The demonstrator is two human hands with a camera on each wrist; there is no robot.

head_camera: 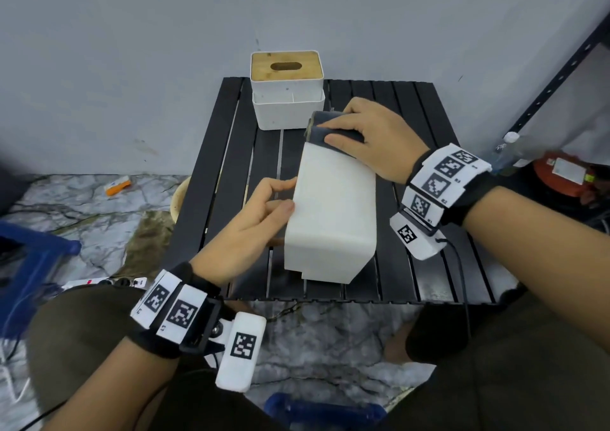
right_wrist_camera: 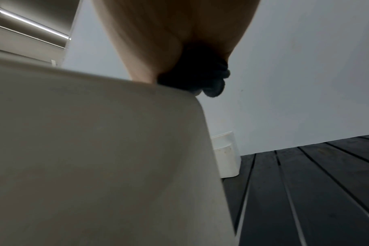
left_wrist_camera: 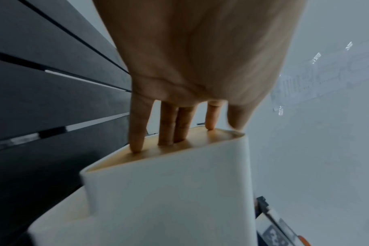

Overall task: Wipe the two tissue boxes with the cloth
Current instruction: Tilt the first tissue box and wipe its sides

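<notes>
A white tissue box (head_camera: pixel 333 206) lies on its side in the middle of the black slatted table (head_camera: pixel 412 117). My left hand (head_camera: pixel 284 193) steadies its left side. In the left wrist view the straight fingertips (left_wrist_camera: pixel 137 146) press on the box's wooden lid (left_wrist_camera: pixel 200 139), and the thumb rests at the top edge. My right hand (head_camera: pixel 350 127) grips a dark grey cloth (head_camera: pixel 318 130) and presses it on the far end of the box's upper face. The cloth (right_wrist_camera: pixel 211 83) bulges past the box edge (right_wrist_camera: pixel 179 93). A second white tissue box (head_camera: pixel 286 90) with a wooden lid stands upright at the table's back edge.
A grey wall rises close behind the table. A black metal shelf post (head_camera: pixel 554 77) stands at the right, with a plastic bottle (head_camera: pixel 508 146) and a red object (head_camera: pixel 567 176) below it. A blue stool (head_camera: pixel 33 259) and a power strip (head_camera: pixel 99 282) are on the floor at the left.
</notes>
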